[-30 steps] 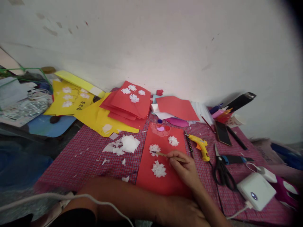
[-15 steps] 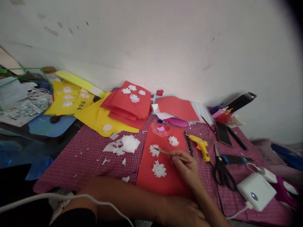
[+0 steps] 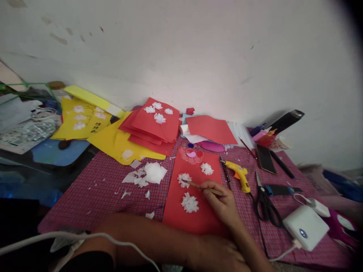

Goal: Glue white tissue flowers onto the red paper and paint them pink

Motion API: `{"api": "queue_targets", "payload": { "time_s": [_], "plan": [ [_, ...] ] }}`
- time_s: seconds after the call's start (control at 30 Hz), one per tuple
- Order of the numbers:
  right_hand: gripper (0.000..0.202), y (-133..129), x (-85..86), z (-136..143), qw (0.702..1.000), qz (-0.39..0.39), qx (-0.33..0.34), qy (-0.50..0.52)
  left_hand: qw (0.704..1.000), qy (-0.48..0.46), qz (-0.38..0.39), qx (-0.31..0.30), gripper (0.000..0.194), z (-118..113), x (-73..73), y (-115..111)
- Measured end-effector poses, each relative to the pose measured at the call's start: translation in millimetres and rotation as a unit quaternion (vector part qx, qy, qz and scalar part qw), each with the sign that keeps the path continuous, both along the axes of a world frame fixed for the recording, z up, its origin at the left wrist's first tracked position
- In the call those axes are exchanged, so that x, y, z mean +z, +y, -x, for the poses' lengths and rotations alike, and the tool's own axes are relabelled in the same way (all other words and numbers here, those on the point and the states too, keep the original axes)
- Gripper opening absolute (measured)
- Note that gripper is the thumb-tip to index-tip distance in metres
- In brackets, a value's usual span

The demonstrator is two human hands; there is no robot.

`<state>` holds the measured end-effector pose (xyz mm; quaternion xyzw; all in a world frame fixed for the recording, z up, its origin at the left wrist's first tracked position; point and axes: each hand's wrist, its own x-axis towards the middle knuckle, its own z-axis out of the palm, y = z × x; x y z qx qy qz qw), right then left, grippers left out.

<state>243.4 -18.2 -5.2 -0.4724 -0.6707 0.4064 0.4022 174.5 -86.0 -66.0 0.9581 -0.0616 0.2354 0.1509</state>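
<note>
A thin wooden-handled brush (image 3: 195, 185) is pinched in my right hand (image 3: 217, 194), its dark tip on a white paper flower (image 3: 184, 180) at the left of a red sheet (image 3: 177, 215). Two more white flowers lie on that sheet, one up and right (image 3: 207, 169), the other nearer me (image 3: 190, 203). At the sheet's top is a clear palette (image 3: 191, 155) with pink and red paint. My left hand (image 3: 221, 257) lies under my right forearm at the bottom edge; its fingers are largely hidden.
Left of the sheet are white paper scraps (image 3: 154, 173), with stacked red cards (image 3: 153, 124) and yellow sheets (image 3: 113, 139) behind. A yellow glue gun (image 3: 238, 173), black scissors (image 3: 265, 206) and a white charger box (image 3: 306, 227) lie on the right. A cable crosses my left arm.
The brush tip has shifted slightly to the left on the same flower, and my right hand has moved a little with it. The whole view has shifted slightly.
</note>
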Motion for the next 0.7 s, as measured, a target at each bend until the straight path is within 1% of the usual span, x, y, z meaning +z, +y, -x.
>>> {"api": "queue_targets", "payload": {
  "time_s": [0.17, 0.33, 0.43, 0.6, 0.7],
  "plan": [
    [0.017, 2.2, -2.2, 1.4, 1.000, -0.007, -0.025, -0.008, 1.000, 0.004, -0.015, 0.013, 0.012, 2.5, 5.7, -0.1],
    [0.015, 2.4, -5.8, -0.5, 0.999, -0.001, -0.040, 0.015, 1.000, 0.017, -0.015, 0.009, 0.011, 4.3, 9.6, 1.1],
    [0.013, 0.2, -5.5, -1.9, 0.999, -0.004, -0.031, 0.018, 1.000, 0.018, -0.012, 0.006, 0.008, 3.6, 8.4, 1.2],
    [0.012, -1.6, -2.5, -4.1, 1.000, -0.022, -0.002, 0.004, 1.000, 0.010, -0.009, 0.005, 0.008, 1.4, 2.4, -0.6],
    [0.012, -1.0, -3.3, -4.3, 0.999, -0.028, -0.017, 0.017, 1.000, 0.002, -0.003, 0.004, 0.006, 1.0, 0.0, -2.1]
  ]
}}
